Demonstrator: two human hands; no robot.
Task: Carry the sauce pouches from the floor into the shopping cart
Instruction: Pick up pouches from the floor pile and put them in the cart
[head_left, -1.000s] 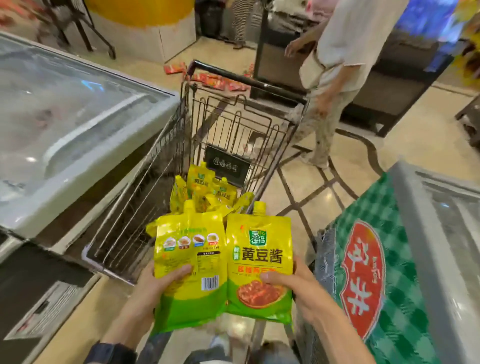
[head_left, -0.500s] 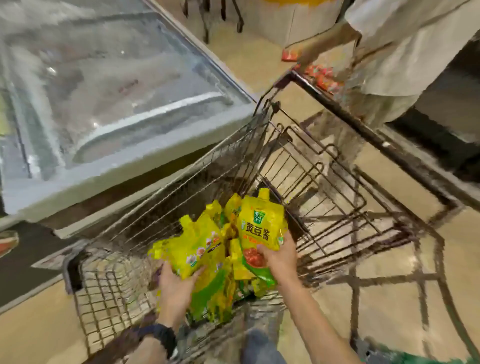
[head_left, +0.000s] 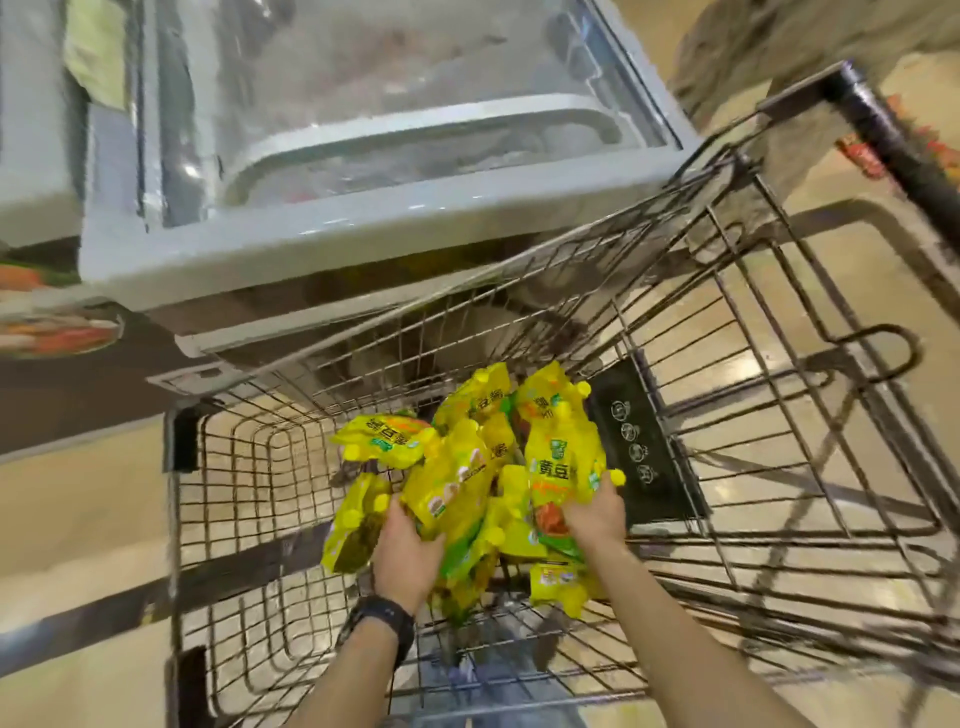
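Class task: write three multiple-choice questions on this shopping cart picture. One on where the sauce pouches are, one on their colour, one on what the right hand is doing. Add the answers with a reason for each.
1. Where does the pile of sauce pouches lie?
A) on the freezer lid
B) on the floor
C) in the shopping cart

2. What is the pouches' main colour?
A) yellow
B) blue
C) white

3. What is the right hand doing?
A) hanging idle
B) gripping a pouch
C) pushing the cart handle

Answers:
1 C: the cart's wire walls surround the pile.
2 A: the fronts are yellow with green bases.
3 B: its fingers curl round one pouch.
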